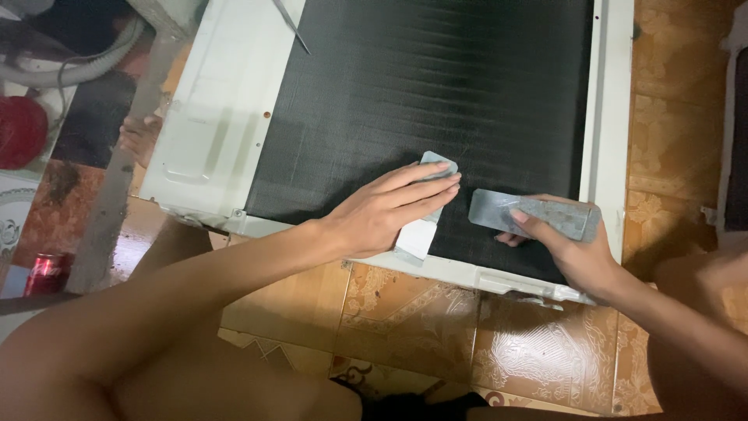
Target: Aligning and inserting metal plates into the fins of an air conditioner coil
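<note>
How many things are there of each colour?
Grey: 2, a flat pad under the left hand and a bar in the right hand
Red: 2, a can and a round thing
Black: 1, a finned panel
Total: 5

The left hand (386,210) lies palm down, fingers straight and close together, pointing right, its bare forearm stretching in from the lower left. The right hand (565,242) curls in a grip, thumb on top, its wrist bent and forearm entering from the lower right.
</note>
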